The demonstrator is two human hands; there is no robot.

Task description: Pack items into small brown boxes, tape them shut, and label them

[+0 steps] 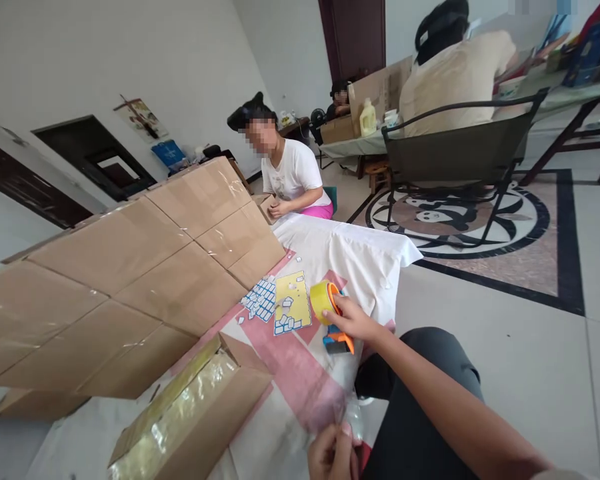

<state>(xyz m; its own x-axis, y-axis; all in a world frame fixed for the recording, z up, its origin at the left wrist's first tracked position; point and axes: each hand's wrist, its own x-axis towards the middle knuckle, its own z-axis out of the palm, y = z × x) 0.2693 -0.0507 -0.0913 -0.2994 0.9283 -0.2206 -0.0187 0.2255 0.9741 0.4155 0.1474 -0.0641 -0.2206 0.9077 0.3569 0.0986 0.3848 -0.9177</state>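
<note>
A: Going by the head view, what is in my right hand [351,319]?

B: It sits at about five o'clock from the middle, and you grip a blue and orange tape dispenser [334,341] with it. A yellow tape roll [319,303] is mounted on that. You have it over the table [363,250]; whether it touches the cloth, I cannot tell

A: And my left hand [333,457]?

B: Low down near six o'clock, curled, its fingertips drawn together. Whether you pinch anything between them, I cannot tell

A: What lies about them?

B: Just beside the roll, at six o'clock, you have a yellow sheet [294,300] edged in blue, some white pieces on it and more white pieces [261,299] on its nine o'clock side. At seven o'clock from the middle lies a long carton [207,413] with shiny tape along it. Near nine o'clock, stacked cartons [165,273] form a wall

A: Who is near me?

B: At twelve o'clock, past the table, a co-worker [295,170] in a white shirt has a hand [280,209] at a small carton [264,205]. Another person [445,87] sits at two o'clock, back turned, in a dark chair [460,153]
</note>
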